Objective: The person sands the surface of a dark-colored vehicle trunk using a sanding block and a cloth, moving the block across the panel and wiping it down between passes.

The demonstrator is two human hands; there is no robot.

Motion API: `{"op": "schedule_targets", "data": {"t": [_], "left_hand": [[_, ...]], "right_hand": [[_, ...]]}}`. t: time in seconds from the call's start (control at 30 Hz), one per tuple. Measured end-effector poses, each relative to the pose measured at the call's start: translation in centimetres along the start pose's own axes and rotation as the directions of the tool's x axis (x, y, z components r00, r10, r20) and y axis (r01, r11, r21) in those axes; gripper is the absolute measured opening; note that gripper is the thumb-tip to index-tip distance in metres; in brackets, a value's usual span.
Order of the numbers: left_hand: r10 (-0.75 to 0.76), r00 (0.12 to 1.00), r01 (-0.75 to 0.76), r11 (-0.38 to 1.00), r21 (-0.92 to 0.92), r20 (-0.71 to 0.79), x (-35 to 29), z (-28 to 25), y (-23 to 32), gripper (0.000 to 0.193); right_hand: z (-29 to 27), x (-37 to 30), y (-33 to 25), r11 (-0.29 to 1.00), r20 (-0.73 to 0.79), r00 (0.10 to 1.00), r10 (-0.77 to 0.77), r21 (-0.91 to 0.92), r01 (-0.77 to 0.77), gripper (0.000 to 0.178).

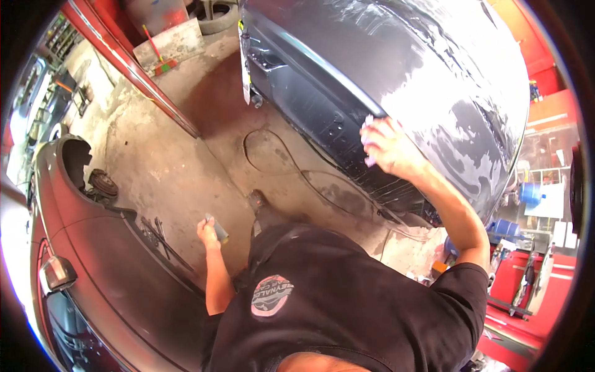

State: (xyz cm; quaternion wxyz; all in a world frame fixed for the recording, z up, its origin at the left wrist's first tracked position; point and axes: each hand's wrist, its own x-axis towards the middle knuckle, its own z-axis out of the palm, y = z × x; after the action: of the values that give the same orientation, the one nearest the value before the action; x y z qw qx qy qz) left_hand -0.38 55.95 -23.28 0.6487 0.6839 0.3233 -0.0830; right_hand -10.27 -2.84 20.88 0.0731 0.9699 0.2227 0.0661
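Observation:
My right hand (pixel 396 152) is closed on a crumpled pale purple cloth (pixel 369 156) at the edge of a dark car body panel (pixel 396 68). The panel's glossy surface has wet-looking streaks and pale patches, and thin drips run down the dark face below the edge. Down at my left side, my left hand (pixel 208 233) grips a small grey block (pixel 220 232) with a yellowish lower edge, held away from the car. Its far side is hidden by the fingers.
A dark hose (pixel 285 146) loops across the concrete floor (pixel 167 167) beside the car. To my left stands another car with a matte dark fender (pixel 93 242) and a side mirror (pixel 57 273). A red post (pixel 133 68), a broom (pixel 164 65) and a tire (pixel 217 18) are further off.

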Motion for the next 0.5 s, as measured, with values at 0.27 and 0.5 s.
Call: {"op": "schedule_targets", "data": {"t": [0.27, 0.5], "left_hand": [[0.052, 0.930, 0.037, 0.972, -0.233, 0.363, -9.7, 14.3, 12.0, 0.056], [0.172, 0.730, -0.040, 0.977, -0.210, 0.661, -22.8, 23.1, 20.9, 0.055]], "right_hand": [[-8.6, 3.5, 2.2, 0.878, -0.460, 0.867, 0.192, -0.315, -0.362, 0.024], [6.1, 2.4, -11.1, 0.852, -0.235, 0.905, 0.353, 0.480, -0.208, 0.065]]}}
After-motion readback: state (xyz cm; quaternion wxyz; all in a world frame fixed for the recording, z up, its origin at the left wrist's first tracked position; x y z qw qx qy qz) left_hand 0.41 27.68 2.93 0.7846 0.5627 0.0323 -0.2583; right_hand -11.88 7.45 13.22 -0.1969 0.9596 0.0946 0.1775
